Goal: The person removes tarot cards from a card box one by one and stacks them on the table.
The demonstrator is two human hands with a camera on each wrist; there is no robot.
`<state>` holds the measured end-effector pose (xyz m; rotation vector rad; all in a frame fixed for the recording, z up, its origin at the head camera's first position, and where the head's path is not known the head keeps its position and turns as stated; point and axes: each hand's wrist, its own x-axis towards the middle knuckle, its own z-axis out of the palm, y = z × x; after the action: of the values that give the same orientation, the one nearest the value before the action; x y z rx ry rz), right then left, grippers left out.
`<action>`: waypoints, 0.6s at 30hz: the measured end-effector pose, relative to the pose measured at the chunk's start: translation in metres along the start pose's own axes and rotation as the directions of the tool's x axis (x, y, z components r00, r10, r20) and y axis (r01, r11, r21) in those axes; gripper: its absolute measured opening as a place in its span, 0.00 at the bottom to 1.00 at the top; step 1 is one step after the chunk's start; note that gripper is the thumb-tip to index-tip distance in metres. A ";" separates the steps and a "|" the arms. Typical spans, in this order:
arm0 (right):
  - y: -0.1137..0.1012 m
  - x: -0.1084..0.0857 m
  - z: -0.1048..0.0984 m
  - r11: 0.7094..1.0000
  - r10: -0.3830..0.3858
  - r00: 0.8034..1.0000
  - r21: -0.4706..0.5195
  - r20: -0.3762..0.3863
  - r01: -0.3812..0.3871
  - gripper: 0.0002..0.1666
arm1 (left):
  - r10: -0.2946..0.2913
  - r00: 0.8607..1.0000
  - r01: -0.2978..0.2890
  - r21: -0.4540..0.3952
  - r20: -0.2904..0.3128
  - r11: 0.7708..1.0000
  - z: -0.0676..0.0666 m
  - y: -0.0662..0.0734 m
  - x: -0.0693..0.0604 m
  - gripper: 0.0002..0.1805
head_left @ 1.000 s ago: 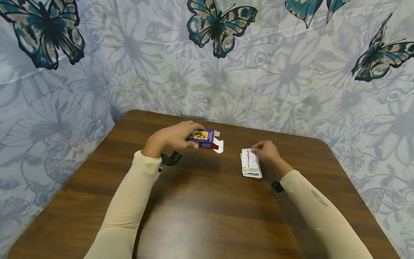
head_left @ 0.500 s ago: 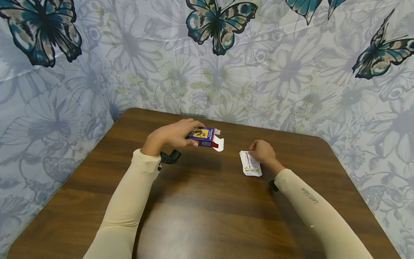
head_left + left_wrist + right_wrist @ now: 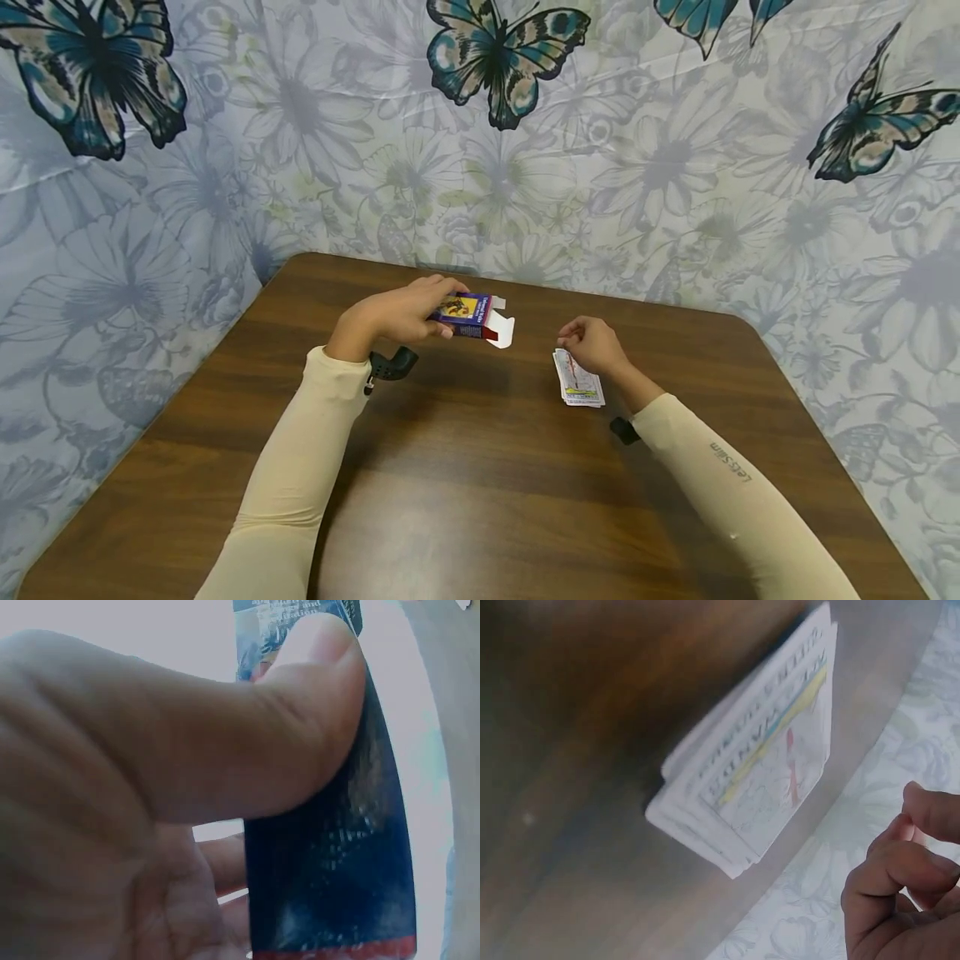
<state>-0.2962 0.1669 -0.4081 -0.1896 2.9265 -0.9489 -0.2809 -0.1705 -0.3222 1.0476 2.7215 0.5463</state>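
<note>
My left hand [image 3: 397, 315] grips a blue card box [image 3: 467, 314] from its left side. In the left wrist view the thumb [image 3: 300, 727] lies across the box [image 3: 330, 877], with other fingers behind it. White end flaps stand out at the box's right end. A stack of printed cards [image 3: 578, 383] lies face up on the table, its edges a little uneven. At the stack's far end is my right hand [image 3: 594, 343]. In the right wrist view, the right hand [image 3: 907, 877] has curled fingers, thumb near fingertip, apart from the cards [image 3: 772, 750]; no card shows between them.
The brown wooden table [image 3: 450, 500] has rounded far corners. Behind it hangs a floral cloth [image 3: 660, 167] with large teal butterflies [image 3: 504, 62]. Both arms wear cream sleeves [image 3: 277, 475], and dark devices [image 3: 393, 364] are strapped at the wrists.
My right hand has moved left and slightly away along the top of the card stack, baring more of its right side. The left hand and the card box have barely moved.
</note>
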 end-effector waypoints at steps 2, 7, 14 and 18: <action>0.000 -0.002 0.001 1.000 -0.020 1.000 -0.007 0.013 0.020 0.13 | -0.026 1.000 0.026 -0.015 0.010 1.000 0.004 -0.005 0.003 0.37; -0.001 -0.007 -0.004 0.994 -0.065 0.998 -0.089 -0.019 0.063 0.14 | -0.085 0.996 0.086 -0.023 0.036 0.996 0.028 -0.033 0.017 0.39; -0.007 -0.020 -0.015 0.957 -0.157 0.984 -0.258 -0.082 0.131 0.18 | -0.167 0.985 0.167 0.008 0.048 0.986 0.054 -0.079 0.022 0.43; -0.008 -0.031 -0.016 0.921 -0.225 0.969 -0.346 -0.099 0.178 0.36 | -0.227 0.971 0.226 0.019 0.075 0.974 0.061 -0.091 0.014 0.56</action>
<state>-0.2664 0.1739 -0.3900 -0.4697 3.2279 -0.4858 -0.3297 -0.2067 -0.4149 0.7295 2.7290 0.4448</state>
